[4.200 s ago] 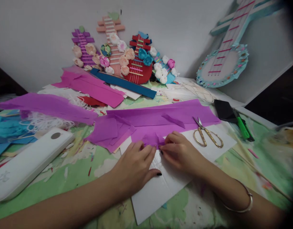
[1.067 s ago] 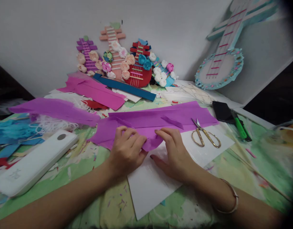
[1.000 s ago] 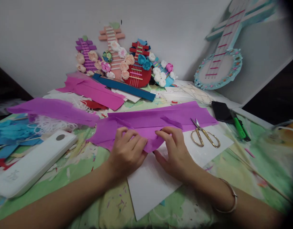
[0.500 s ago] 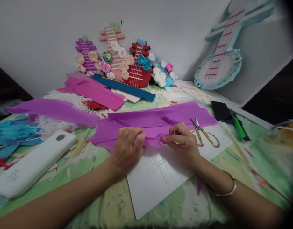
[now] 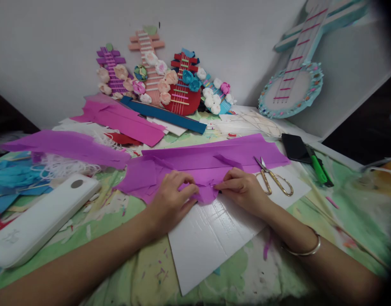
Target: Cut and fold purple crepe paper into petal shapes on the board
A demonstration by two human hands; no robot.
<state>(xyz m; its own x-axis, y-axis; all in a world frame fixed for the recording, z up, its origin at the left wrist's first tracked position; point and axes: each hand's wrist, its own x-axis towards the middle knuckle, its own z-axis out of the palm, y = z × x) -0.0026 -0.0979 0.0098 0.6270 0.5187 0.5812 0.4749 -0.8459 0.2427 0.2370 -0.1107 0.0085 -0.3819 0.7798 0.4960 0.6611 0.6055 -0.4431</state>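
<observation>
A large sheet of purple crepe-like paper (image 5: pixel 189 159) lies across the middle, its near edge crumpled between my hands. My left hand (image 5: pixel 174 197) pinches that near edge, thumb and fingers closed on it. On the other side of the crumple, my right hand (image 5: pixel 243 189) grips the same edge between thumb and fingertips. Underneath, a glossy white board (image 5: pixel 208 242) sticks out toward me. Gold-handled scissors (image 5: pixel 273 178) rest partly open just right of my right hand, on the paper and board.
Paper-flower-trimmed craft instruments (image 5: pixel 182 91) lean on the wall, with a bigger pale-blue one (image 5: pixel 291 91) at right. A white oblong device (image 5: pixel 45 221) lies left. A black phone (image 5: pixel 296 148) and green cutter (image 5: pixel 319 170) lie right. Pink paper (image 5: pixel 125 123) and a blue strip (image 5: pixel 163 114) are behind.
My right hand's fingers have closed in flatter on the paper's edge. My left hand has shifted slightly, its thumb lower, and the crumpled edge hangs a little lower. The view has moved slightly.
</observation>
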